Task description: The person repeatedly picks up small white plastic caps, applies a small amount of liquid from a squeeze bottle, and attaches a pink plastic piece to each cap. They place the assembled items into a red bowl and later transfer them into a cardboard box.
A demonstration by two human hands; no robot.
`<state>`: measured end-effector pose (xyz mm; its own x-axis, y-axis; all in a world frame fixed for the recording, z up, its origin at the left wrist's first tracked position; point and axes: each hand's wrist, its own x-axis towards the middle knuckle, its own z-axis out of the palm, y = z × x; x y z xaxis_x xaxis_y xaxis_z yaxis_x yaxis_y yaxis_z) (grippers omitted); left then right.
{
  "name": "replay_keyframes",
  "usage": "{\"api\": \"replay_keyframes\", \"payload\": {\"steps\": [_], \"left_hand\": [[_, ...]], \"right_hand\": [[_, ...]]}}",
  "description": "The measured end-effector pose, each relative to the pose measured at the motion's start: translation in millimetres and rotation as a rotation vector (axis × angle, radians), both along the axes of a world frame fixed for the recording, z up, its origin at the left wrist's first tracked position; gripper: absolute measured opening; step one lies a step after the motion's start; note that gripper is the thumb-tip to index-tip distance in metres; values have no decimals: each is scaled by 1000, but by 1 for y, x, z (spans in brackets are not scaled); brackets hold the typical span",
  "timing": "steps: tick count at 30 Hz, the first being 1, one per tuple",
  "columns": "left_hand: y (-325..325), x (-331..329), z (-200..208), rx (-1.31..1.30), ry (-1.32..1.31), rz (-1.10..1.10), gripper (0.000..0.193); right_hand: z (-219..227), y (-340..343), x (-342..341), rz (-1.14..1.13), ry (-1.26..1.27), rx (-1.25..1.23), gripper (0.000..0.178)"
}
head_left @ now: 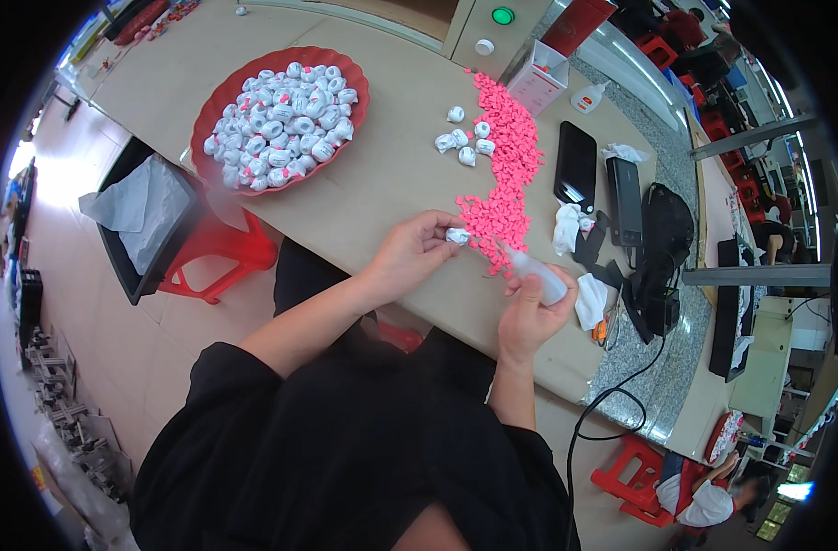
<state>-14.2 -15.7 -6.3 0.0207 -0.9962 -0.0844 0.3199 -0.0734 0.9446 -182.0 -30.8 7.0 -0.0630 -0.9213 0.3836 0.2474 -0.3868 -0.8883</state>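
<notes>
Only got the head view here. Going by the pink pile [511, 156] on the table: left hand [417, 246] is just off its near end, on the left side, thumb and fingertips pinched around a little white piece [457, 236]. Right hand [536, 317] is off that same end, to the right, wrapped around a translucent squeeze bottle [540, 277], nozzle tipped toward the white piece but not touching it. A few loose white pieces [468, 156] lie just left of the pile, and well further left there's a red scalloped bowl [357, 75] heaped with more. Right of the pile: a black phone [576, 163], then a dark rectangular device [625, 207].
</notes>
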Motion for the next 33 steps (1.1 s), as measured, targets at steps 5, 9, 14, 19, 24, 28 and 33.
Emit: {"api": "replay_keyframes", "payload": {"steps": [5, 9, 14, 19, 24, 28, 33], "left_hand": [[1, 2, -1, -48, -11, -22, 26], [0, 3, 0, -75, -9, -36, 26], [2, 4, 1, -84, -4, -36, 26], [2, 2, 3, -65, -19, -41, 25], [3, 4, 3, -63, -18, -45, 27], [3, 3, 4, -62, -16, -51, 27], [3, 3, 0, -65, -7, -61, 27]], "right_hand": [[10, -10, -21, 56, -258, 282, 29], [8, -12, -41, 8, 55, 250, 35], [25, -8, -62, 37, 180, 342, 30], [21, -10, -73, 163, 461, 348, 20], [14, -29, -63, 114, 1099, -153, 12], [21, -37, -53, 178, 1243, -313, 14], [22, -35, -46, 137, 1195, -379, 12]]}}
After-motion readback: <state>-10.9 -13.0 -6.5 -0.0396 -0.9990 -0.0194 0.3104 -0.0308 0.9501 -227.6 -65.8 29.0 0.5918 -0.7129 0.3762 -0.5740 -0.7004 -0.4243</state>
